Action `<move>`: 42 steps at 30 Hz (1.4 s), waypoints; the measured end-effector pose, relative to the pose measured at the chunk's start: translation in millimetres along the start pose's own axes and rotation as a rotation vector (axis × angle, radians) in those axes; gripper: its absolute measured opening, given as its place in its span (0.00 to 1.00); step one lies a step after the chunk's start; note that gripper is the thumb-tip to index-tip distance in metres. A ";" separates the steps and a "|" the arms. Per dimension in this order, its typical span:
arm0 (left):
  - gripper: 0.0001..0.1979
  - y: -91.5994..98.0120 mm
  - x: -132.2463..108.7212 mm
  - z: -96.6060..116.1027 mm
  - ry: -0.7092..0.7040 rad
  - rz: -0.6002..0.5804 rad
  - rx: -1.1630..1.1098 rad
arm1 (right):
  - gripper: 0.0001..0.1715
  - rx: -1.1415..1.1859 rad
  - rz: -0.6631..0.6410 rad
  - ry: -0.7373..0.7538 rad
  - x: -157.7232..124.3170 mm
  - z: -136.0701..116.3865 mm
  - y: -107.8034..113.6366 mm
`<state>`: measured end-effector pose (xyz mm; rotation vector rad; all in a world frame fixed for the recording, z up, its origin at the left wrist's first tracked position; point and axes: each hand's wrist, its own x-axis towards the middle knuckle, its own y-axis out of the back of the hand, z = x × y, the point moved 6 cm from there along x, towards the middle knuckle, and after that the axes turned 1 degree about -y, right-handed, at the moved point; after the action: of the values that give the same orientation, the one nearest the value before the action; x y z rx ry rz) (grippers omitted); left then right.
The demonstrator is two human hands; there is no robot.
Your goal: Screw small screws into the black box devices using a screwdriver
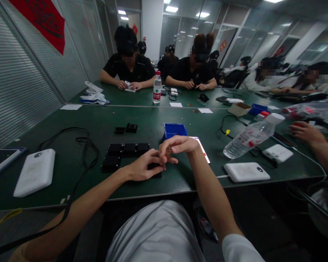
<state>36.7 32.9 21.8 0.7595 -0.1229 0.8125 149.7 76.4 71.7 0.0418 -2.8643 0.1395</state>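
Note:
My left hand (144,165) is closed round a small black box (154,166) that rests on the table; the fingers hide much of the box. Just right of it, my right hand (179,146) is bent down with its fingertips together on a small gold-brown piece (168,151). The fingertips of both hands meet over the box's right side. Left of my hands stand several similar black boxes (123,149) in a cluster. A blue bin (175,130) is right behind my right hand, and a white card (203,150) lies partly behind that wrist.
Two black pieces (131,127) lie farther back. White power banks (35,173) flank my arms, with a black cable (84,145) running over the left side. A tilted water bottle (248,136) is at right, near a neighbour's hand (307,134). Two people sit opposite.

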 end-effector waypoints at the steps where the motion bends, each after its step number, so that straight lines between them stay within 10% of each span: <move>1: 0.07 0.6 -0.4 -0.2 -0.009 0.011 0.007 | 0.18 -0.010 0.000 -0.011 -0.6 0.3 0.8; 27: 0.05 5.2 1.3 5.8 -0.057 0.049 0.101 | 0.34 -0.093 0.155 -0.230 8.7 19.7 6.3; 36: 0.26 0.3 -3.3 -2.8 -0.042 -0.005 0.307 | 0.32 -0.180 0.183 -0.253 5.7 14.5 8.4; 42: 0.22 -0.2 -3.7 -6.1 0.000 -0.014 0.293 | 0.29 -0.182 0.166 -0.243 5.5 11.5 7.1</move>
<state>33.2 34.5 15.9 1.0350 0.0020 0.8269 141.1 82.2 61.5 -0.2311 -3.1076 -0.1024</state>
